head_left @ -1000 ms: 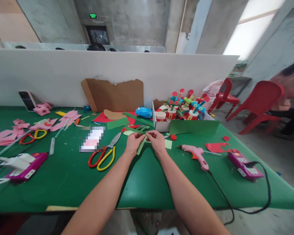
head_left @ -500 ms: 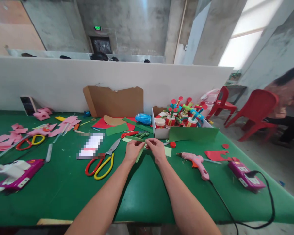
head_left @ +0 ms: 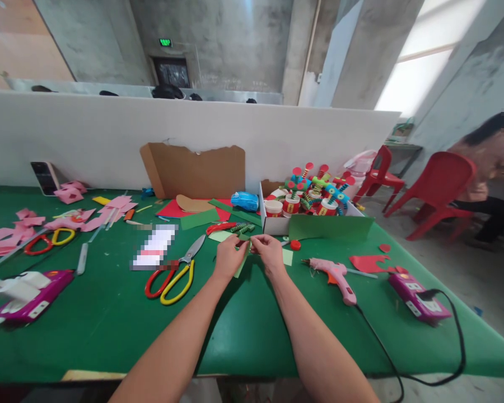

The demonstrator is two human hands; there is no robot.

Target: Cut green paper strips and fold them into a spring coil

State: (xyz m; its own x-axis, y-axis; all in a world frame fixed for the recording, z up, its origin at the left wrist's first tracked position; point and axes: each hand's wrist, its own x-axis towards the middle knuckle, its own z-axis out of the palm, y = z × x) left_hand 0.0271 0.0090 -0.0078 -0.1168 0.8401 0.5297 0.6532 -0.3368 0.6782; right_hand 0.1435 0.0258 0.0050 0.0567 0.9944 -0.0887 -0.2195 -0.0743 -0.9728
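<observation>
Between my hands are green paper strips, one of them pale green. My left hand pinches the strips, their lower end hanging below its fingers. The fingertips of my right hand are closed at the upper end of the paper, close against the left fingertips; what exactly they grip is too small to make out. Left of my hands lie large scissors with a red and a yellow handle, blades partly apart. Just behind the hands are folded green paper springs, and a pale green paper piece lies beside the right hand.
A pink glue gun with a black cord lies to the right, near a purple power strip. Behind stands a white box of paper figures. Pink paper scraps and another power strip are at left. A person sits far right.
The view has shifted slightly. My hands stay together at the paper, with the left fingers tilted a little differently and more dark green paper showing above them.
</observation>
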